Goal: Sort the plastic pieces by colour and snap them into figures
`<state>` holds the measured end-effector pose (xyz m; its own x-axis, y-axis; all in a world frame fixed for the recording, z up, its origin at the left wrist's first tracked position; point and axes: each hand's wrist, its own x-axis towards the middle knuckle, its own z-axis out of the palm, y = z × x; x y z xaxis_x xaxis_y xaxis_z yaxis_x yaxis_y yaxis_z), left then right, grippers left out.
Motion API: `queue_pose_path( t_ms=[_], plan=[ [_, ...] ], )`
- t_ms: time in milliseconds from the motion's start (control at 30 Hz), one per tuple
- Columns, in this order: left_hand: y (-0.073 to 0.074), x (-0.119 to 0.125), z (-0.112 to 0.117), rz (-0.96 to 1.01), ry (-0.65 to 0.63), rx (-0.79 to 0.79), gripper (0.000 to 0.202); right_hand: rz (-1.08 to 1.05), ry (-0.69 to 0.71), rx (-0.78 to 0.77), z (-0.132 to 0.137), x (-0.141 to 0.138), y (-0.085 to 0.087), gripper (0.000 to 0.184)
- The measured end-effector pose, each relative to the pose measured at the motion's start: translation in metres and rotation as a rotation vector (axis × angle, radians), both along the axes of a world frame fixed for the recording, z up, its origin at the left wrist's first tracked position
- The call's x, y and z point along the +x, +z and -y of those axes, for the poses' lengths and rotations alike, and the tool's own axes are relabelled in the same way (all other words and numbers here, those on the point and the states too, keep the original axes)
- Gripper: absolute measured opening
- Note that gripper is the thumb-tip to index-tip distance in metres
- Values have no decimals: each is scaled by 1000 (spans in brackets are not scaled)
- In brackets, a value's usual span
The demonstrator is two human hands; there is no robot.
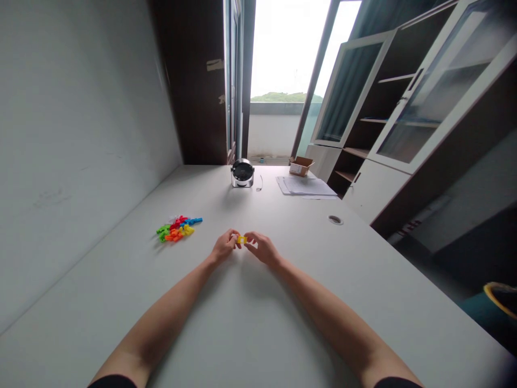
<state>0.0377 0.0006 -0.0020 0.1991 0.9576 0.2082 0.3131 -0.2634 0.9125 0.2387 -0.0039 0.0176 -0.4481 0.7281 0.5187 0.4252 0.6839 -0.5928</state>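
Both of my hands meet over the middle of the white table [283,302]. My left hand [224,247] and my right hand [260,247] pinch a small yellow plastic piece [242,239] between their fingertips, one from each side. The fingers of both hands are curled and closed on it. To the left, well apart from my hands, lies a small pile of coloured plastic pieces [177,228] in green, red, orange, yellow and blue.
At the table's far end stand a small round black-and-silver fan [242,173], a stack of papers [305,186] and a little cardboard box [301,165]. A cable hole [335,219] sits right of centre. A grey wall runs along the left, cabinets along the right.
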Motion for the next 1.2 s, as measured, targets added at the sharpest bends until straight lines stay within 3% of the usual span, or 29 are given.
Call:
queue_pose_path(
  t_ms=[200, 533, 767, 967, 1200],
  plan=[
    [2, 0, 2, 30, -53, 12, 33, -39, -44, -36, -6, 3, -7, 19],
    [15, 3, 10, -59, 19, 89, 30, -60, -106, -90, -10, 6, -11, 24],
    [11, 3, 7, -12, 3, 73, 32, -30, -138, -79, -8, 7, -8, 24],
    [7, 5, 3, 21, 45, 30, 31, -78, -75, -72, -6, 4, -9, 27],
    [0, 4, -1, 7, -15, 24, 33, -73, -76, -29, -9, 4, -12, 21]
  ],
)
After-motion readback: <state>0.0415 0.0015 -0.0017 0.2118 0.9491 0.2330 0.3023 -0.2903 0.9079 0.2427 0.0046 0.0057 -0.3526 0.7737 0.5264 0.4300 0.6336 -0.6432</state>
